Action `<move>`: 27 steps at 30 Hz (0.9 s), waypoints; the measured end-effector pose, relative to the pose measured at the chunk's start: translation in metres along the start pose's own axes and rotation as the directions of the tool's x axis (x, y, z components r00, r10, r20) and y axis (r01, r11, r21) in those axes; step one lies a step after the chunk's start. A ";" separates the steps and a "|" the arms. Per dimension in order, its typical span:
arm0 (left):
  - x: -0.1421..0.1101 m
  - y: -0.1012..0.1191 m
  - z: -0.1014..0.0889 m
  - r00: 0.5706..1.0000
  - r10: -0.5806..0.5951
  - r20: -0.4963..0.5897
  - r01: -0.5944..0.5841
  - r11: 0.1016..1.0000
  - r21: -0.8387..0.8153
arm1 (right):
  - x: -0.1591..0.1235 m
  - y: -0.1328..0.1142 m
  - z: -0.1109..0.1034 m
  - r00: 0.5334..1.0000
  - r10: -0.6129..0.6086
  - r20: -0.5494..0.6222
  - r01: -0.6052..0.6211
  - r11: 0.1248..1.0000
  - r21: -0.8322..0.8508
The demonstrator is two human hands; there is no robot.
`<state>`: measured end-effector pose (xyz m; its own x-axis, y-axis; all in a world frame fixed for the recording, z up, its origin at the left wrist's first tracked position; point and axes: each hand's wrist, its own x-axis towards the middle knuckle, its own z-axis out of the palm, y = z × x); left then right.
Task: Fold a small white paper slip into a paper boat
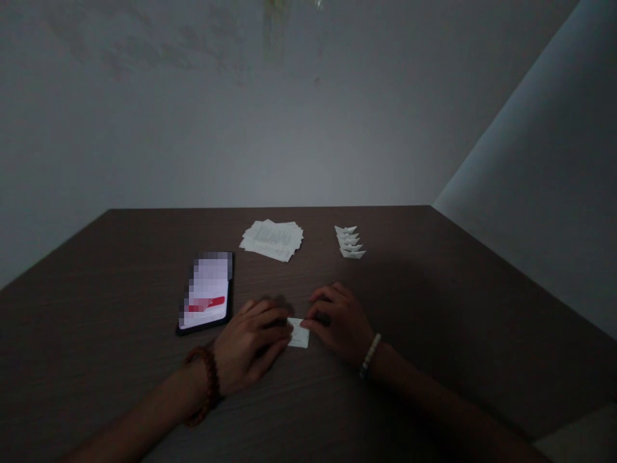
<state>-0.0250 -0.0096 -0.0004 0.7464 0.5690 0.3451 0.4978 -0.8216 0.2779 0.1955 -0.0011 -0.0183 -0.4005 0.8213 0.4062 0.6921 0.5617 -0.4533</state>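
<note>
**Left hand (253, 341) and right hand (340, 325) met at a small white paper square (299, 334)**

We found the fingertips of both hands on the paper square, the left coming in from its left edge and the right from its upper right. The fingers were curled down over it, but we could not tell whether either hand was clenching the paper or only pressing it against the tabletop. The square lay flat between the hands, on the near part of the table, and touched both. A brown bead bracelet (208, 384) circled the left wrist, and a white bead bracelet (369, 355) circled the right.

Just beyond the left hand lay a black smartphone (207, 292), its blurred screen lit and crossed by a red bar. Farther ahead and slightly left of the grip sat a loose stack of printed paper sheets (271, 240). Ahead and to the right, we saw a short row of small folded paper boats (349, 241), overlapping one another.

All of this rested on a dark brown wood-grain table (409, 308). Its far edge met a dim grey wall (241, 128), marked with faint stains high up, and a paler wall (530, 193) slanted away on the right.
</note>
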 end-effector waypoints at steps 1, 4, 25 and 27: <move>0.000 0.000 0.000 1.000 0.000 0.003 0.000 1.000 -0.014 | 0.000 0.000 -0.001 1.000 -0.013 -0.005 0.013 1.000 -0.016; 0.000 -0.001 0.000 1.000 0.001 0.018 -0.001 1.000 -0.018 | 0.001 0.000 -0.004 0.996 -0.093 -0.011 0.091 0.991 -0.101; -0.004 0.002 -0.003 0.995 0.103 0.014 -0.101 0.990 -0.098 | -0.012 0.009 -0.002 0.865 -0.466 0.185 0.487 0.869 -0.088; -0.005 0.003 -0.003 0.994 0.107 0.001 -0.106 0.988 -0.111 | -0.011 0.008 -0.003 0.870 -0.459 0.179 0.479 0.874 -0.084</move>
<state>-0.0284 -0.0143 0.0012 0.7959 0.4781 0.3714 0.3638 -0.8681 0.3377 0.2073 -0.0059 -0.0244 -0.7737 0.4743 0.4200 0.4635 0.8757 -0.1351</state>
